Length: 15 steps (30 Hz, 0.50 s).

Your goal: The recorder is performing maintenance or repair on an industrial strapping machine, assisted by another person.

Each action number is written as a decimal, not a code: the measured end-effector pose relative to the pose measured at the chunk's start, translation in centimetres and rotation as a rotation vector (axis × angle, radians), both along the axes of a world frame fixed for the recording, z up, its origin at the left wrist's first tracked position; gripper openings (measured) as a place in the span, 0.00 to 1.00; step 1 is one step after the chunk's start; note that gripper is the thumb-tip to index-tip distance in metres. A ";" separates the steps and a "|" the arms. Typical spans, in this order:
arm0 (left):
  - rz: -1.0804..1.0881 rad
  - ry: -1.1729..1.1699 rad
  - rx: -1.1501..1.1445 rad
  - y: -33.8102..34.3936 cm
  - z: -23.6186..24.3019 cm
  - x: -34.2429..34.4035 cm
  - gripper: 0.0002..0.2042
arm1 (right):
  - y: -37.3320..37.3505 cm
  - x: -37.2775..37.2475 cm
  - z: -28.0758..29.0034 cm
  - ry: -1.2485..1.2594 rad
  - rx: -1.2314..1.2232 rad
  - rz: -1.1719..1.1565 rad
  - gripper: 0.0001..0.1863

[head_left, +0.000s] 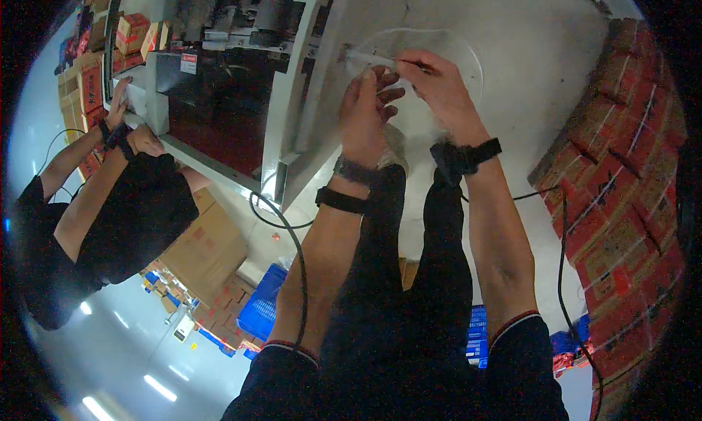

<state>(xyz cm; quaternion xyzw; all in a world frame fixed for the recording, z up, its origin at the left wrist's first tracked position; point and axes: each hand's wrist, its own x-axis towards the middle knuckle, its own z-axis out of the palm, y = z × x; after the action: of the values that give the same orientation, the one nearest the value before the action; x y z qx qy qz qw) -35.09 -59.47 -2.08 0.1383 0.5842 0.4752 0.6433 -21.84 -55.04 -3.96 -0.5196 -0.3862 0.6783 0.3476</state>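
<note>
My right hand (439, 92) pinches the near end of a pale, slender item (369, 59) beside the lower side of a grey machine frame (289, 114); what the item is I cannot tell. Just left of it, my left hand (365, 107) has its fingers curled close to that same end, and whatever is between its fingertips is too small to make out. A thin white line (431, 31) loops on the pale floor (526, 70) beyond my hands. The machine holds metal fittings and a dark panel with a label.
Stacked red-and-brown cartons (621, 224) line my right. A co-worker (110, 209) in dark clothes stands at left, hands on the machine's far corner. Black cables (561, 260) hang by both my arms. Blue crates (259, 304) and a large cardboard box (205, 245) lie behind.
</note>
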 end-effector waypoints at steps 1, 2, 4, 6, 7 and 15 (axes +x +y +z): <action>-0.009 0.002 0.004 -0.1 -0.2 -0.1 0.17 | -0.5 0.3 -0.5 -0.012 -0.019 -0.033 0.09; -0.020 0.018 0.004 -0.3 -0.3 -0.4 0.17 | -1.1 0.2 -1.0 0.019 -0.040 -0.048 0.09; -0.047 0.045 0.006 -0.3 -0.4 -0.6 0.18 | -1.9 0.2 -1.1 0.073 -0.078 -0.084 0.10; -0.081 0.097 0.007 -0.2 -0.4 -0.9 0.19 | -2.0 -0.1 -0.4 0.089 -0.102 -0.097 0.10; -0.099 0.124 0.008 -0.1 -0.4 -0.9 0.19 | -2.0 -0.4 -0.1 0.098 -0.115 -0.104 0.10; -0.092 0.161 -0.004 -0.1 0.7 -0.7 0.19 | -1.9 -1.9 -0.7 0.144 0.019 -0.151 0.11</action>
<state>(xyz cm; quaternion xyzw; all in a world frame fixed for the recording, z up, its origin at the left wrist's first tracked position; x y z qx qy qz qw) -35.82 -59.59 -1.40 0.2014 0.6279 0.4312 0.6159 -23.73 -56.91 -4.64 -0.4937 -0.3263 0.6821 0.4296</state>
